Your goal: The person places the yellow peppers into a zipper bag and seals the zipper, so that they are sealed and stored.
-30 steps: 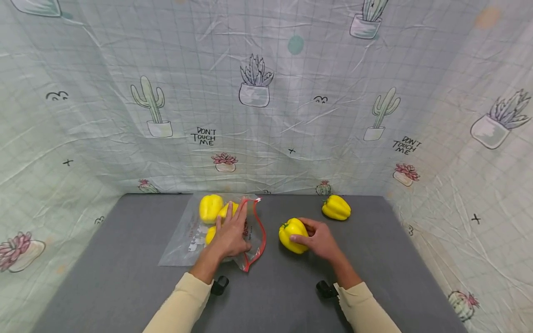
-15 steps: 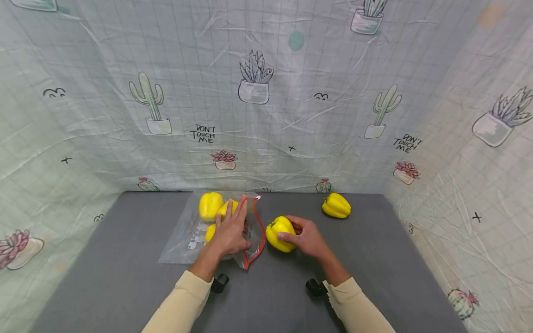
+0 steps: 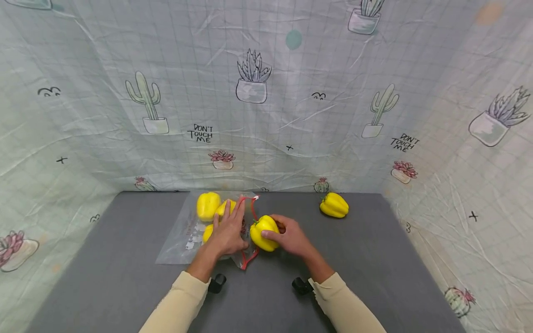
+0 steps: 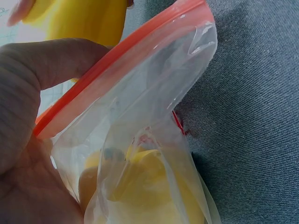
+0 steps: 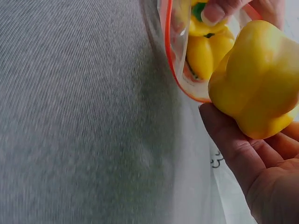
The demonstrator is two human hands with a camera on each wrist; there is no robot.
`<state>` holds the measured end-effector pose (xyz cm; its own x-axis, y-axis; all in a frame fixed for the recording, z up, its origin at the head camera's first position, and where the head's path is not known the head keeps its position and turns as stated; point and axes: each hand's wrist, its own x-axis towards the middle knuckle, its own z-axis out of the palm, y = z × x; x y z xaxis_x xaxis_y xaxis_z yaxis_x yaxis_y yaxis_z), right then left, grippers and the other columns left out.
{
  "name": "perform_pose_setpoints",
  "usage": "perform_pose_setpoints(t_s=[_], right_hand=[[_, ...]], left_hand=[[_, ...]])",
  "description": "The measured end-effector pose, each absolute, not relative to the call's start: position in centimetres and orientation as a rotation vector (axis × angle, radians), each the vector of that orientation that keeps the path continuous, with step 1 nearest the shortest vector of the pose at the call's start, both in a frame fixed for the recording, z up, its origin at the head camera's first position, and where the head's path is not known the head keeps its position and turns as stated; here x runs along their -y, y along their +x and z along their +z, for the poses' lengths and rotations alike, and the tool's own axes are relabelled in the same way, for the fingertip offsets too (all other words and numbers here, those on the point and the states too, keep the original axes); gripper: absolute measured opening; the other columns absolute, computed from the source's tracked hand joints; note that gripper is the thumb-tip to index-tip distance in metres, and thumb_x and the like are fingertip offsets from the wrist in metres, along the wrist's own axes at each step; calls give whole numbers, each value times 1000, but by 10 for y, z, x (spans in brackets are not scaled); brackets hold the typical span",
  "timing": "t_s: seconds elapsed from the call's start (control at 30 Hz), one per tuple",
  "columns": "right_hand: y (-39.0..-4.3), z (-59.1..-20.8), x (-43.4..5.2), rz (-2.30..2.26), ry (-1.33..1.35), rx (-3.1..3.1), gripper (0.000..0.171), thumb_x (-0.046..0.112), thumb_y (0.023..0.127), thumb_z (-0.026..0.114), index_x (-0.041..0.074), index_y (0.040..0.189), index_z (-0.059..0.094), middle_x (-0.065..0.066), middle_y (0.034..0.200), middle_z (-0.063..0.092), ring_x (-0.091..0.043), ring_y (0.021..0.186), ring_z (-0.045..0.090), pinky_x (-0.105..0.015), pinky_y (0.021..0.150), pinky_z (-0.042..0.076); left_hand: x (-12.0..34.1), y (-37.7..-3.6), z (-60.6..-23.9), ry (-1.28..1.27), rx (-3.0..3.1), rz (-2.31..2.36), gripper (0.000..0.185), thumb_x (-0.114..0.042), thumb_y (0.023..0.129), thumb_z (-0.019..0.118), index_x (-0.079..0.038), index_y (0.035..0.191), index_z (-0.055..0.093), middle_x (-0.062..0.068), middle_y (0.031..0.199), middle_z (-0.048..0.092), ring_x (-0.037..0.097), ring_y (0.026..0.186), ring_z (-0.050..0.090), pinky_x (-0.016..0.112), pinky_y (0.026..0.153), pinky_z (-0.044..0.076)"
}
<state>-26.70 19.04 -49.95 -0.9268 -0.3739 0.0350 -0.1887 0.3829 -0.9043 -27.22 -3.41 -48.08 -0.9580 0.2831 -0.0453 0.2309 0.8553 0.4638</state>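
Note:
A clear zip bag point(image 3: 175, 252) with a red zip edge lies on the grey table, its mouth facing right. Several yellow bell peppers point(image 3: 208, 206) are inside it. My left hand point(image 3: 228, 235) holds the bag at its mouth, fingers spread over the top layer and thumb hooked at the red edge point(image 4: 112, 58). The mouth gapes in the right wrist view. My right hand point(image 3: 291, 238) grips another yellow bell pepper point(image 3: 264, 232) between thumb and fingers, right at the bag's mouth. In the right wrist view this pepper point(image 5: 257, 81) overlaps the red rim.
One more yellow bell pepper point(image 3: 334, 205) lies on the table point(image 3: 358, 259) at the back right. A cactus-print cloth point(image 3: 275, 129) hangs behind the table and along both sides.
My right hand has moved left with the bell pepper, from beside the bag up to its mouth. The left hand has stayed on the bag.

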Motion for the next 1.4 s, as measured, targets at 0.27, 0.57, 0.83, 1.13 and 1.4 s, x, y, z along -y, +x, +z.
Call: perform_pose_setpoints(t_s=[0.27,0.57,0.83,1.13,1.4], right_hand=[[-269,-503,-174,-1613,-346,-2431,69,44,97,73,1,147,54,-21,126,72,-21,89,73,-37,67,64],[-264,-498,-161,-1617,-167,-2391,71,45,93,77,-2,140,51,-24,130,66,-20,81,69,-40,64,65],[-264,-490,-153,-1534,-164,-2456,63,22,90,77,-3,142,53,-22,134,62,-29,105,69,-41,83,63],[-269,-499,-146,-1465,-307,-2652,43,19,91,75,-1,128,68,-17,109,72,-17,82,66,-27,70,55],[-267,-510,-137,-1512,-326,-2588,52,20,95,75,-3,139,59,-22,117,70,-33,99,75,-42,84,63]], left_hand=[[36,-273,-480,423,-2915,716,129,-19,74,89,-13,169,3,3,179,5,40,165,-3,77,123,5],[37,-272,-481,466,-2919,727,127,-19,74,90,-10,169,6,4,179,5,41,164,-3,78,123,7],[39,-270,-482,497,-2953,714,127,-23,72,92,-8,168,9,5,178,9,43,164,3,79,121,11],[39,-269,-482,497,-2962,691,127,-23,71,92,-7,168,11,6,178,11,44,163,6,79,121,13],[39,-269,-480,477,-2949,660,130,-24,71,93,-9,169,8,4,179,7,42,164,2,79,122,10]])
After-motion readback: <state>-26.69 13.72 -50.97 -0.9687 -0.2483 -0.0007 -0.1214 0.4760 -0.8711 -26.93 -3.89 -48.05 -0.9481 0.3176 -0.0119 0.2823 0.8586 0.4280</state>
